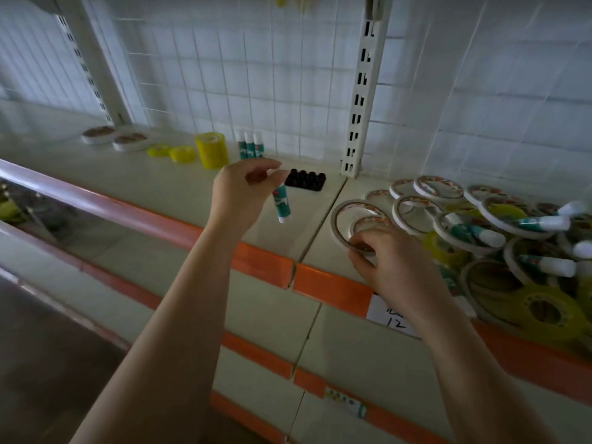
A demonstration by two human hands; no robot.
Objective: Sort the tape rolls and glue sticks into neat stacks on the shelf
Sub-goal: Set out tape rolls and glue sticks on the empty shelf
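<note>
Head view, left to right. Left hand pinches a teal-and-white plastic glue stick by its upper end; its long axis hangs near vertical, white cap lowest. Three upright teal glue sticks stand just beyond and slightly above this hand, next to a tall yellow tape roll on the cream metal shelf. That row looks the likely target, and the left hand is the nearer one. Black studded block lies just right of the left fingertips. Right hand curls its fingers on a thin white-rimmed tape ring at the near edge of a jumbled pile of tape rolls and glue sticks, which spreads to its right.
</note>
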